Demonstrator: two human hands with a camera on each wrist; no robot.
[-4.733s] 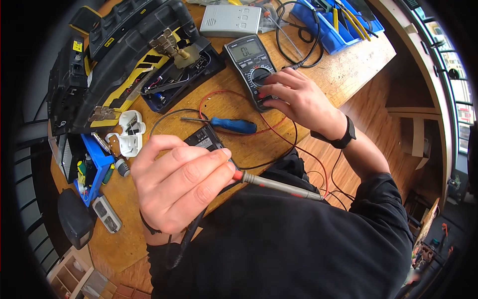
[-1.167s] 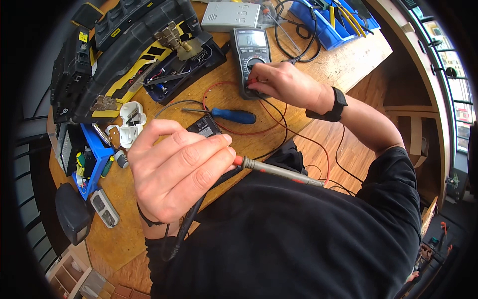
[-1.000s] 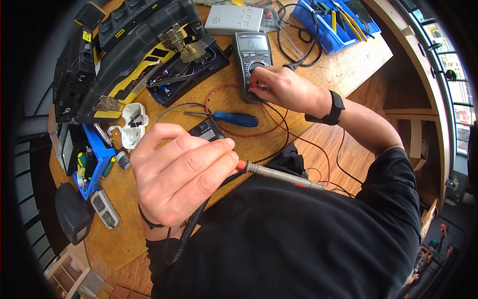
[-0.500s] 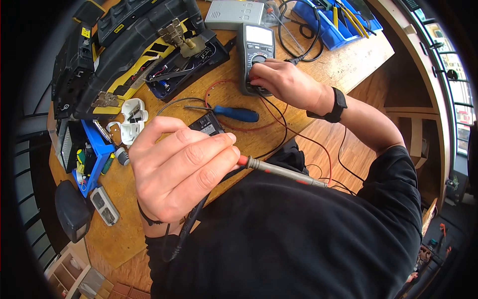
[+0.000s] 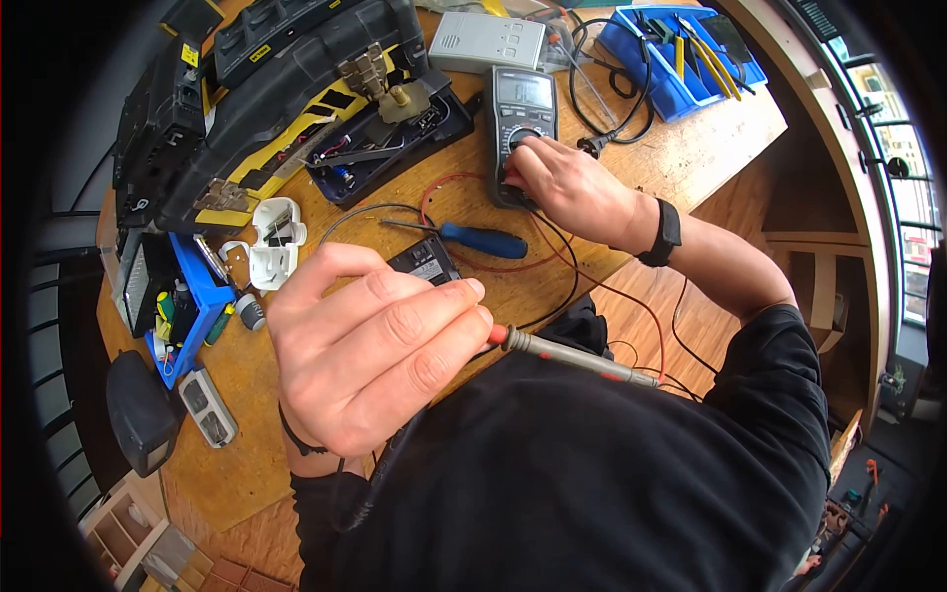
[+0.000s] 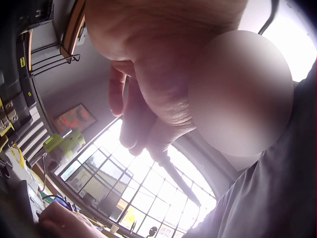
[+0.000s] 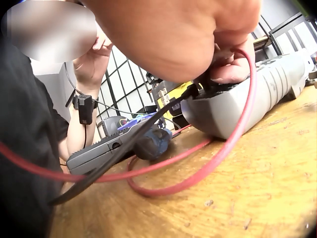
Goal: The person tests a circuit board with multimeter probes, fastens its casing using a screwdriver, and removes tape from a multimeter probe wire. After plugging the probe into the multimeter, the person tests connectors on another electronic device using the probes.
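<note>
My left hand is raised close to the camera and pinches a grey test probe with a red collar, which points right over the black shirt. The right hand is at the lower end of a grey digital multimeter, its fingers pinching a red plug at the sockets. In the right wrist view a red lead loops out from under those fingers, and a black lead leaves the meter's end. A blue-handled screwdriver lies left of the meter, by a black device partly hidden behind my left hand.
An open black and yellow toolbox and a dark tray stand at the left. Behind are a silver box, a coiled black cable and a blue tool bin. Another blue bin stands at far left.
The multimeter has turned straighter since the oldest frame, with the right hand staying at its lower end and now covering more of the dial. My left hand keeps pinching the probe.
</note>
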